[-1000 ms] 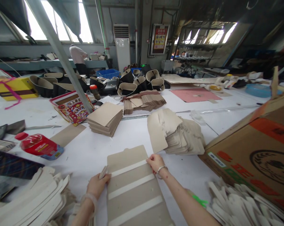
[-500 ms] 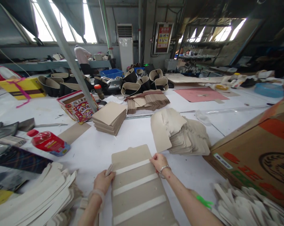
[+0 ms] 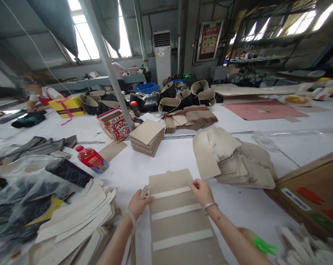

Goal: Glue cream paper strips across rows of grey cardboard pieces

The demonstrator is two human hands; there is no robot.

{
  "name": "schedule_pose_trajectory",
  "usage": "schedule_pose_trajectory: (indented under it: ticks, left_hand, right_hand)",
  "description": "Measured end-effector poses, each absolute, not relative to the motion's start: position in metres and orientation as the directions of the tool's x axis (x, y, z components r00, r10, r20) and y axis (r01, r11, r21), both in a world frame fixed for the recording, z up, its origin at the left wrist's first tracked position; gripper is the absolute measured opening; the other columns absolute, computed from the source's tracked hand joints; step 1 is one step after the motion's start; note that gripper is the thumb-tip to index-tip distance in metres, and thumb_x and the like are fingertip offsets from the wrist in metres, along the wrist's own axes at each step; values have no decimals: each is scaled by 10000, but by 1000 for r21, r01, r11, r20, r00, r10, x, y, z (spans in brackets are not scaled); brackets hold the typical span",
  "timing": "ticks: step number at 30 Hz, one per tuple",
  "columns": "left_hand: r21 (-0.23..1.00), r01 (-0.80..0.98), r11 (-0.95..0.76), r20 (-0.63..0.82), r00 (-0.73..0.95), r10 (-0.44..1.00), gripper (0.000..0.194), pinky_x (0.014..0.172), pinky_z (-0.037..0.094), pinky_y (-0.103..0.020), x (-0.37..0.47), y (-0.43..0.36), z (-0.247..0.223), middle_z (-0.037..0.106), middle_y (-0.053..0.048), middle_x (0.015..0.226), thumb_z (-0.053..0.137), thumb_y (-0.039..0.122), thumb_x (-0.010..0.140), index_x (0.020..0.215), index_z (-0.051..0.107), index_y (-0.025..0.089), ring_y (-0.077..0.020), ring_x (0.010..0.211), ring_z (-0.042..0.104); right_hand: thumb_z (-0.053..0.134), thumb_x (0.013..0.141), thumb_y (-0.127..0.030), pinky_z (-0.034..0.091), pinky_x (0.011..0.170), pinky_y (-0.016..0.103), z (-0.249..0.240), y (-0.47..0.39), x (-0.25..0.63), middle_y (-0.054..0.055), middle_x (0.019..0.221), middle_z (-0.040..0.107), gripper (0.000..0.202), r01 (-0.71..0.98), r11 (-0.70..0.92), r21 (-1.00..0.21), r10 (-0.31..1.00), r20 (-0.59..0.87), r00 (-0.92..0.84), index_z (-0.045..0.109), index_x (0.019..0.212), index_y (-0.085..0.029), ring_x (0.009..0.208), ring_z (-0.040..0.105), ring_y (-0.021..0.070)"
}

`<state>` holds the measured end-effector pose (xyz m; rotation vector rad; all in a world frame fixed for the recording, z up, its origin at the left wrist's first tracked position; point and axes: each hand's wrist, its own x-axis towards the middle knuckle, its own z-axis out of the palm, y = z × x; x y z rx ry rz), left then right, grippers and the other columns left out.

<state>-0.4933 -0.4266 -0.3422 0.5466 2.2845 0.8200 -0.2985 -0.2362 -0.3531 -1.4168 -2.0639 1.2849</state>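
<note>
A grey-beige cardboard panel [image 3: 180, 225] lies in front of me with several white strips across it. My right hand [image 3: 203, 194], with a bracelet on the wrist, pinches at the right end of the topmost white strip [image 3: 172, 192], by the panel's edge. At the left edge, my left hand [image 3: 139, 204] is closed around a few small pale strips [image 3: 145, 191], its thumb touching the panel beside that strip's left end. The panel's near end runs out of view. A fanned stack of similar grey panels [image 3: 232, 158] stands beyond my right hand.
Long curved card pieces [image 3: 78, 217] pile up at left, beside clear plastic bags. A red bottle [image 3: 91, 159] lies further back. Beige sheets [image 3: 147, 137] are stacked ahead, near a metal pole [image 3: 108, 66]. A cardboard box [image 3: 312, 195] borders the right side. A person [image 3: 42, 96] is at far left.
The view has swung left, so everything sits further right in the picture. Both hands stay at the same strip on the panel; my left thumb now reaches onto the panel's edge.
</note>
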Motion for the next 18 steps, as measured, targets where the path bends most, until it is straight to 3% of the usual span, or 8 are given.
schedule_pose_trajectory:
  ticks: [6,10,13,18]
  left_hand:
    - [780,135,610,-443,-569,692,243,444,275,-205,-468,-425,-310,425,95,536,598,363,657,778,468,197,-59,444,365]
    - [848,-5,530,-490,-386,781,292,388,211,-199,-452,-424,-293,366,115,491,584,431,673,776,433,203,-41,387,284]
    - [840,-109,532,-542,-233,808,367,356,162,-196,-443,-428,-285,369,119,488,557,538,689,776,427,206,-26,351,238]
    - [780,-190,597,-624,-155,766,456,338,138,-185,-436,-437,-282,441,98,525,484,630,709,822,456,189,-13,337,254]
  right_hand:
    - [494,714,-389,302,312,190,-321,-295,-343,-60,507,524,205,389,-16,-921,689,-292,-663,526,736,-188,312,408,72]
    - [523,701,-310,306,300,173,-307,-314,-352,-87,471,474,142,185,-117,-976,613,-217,-760,536,766,-184,317,397,63]
    - [502,703,-245,303,316,162,-300,-318,-348,-83,423,454,89,138,-79,-987,610,-158,-776,534,661,-173,328,394,56]
    - [502,693,-221,299,318,166,-290,-320,-338,-86,414,470,52,115,-149,-982,555,-179,-812,522,676,-176,324,396,59]
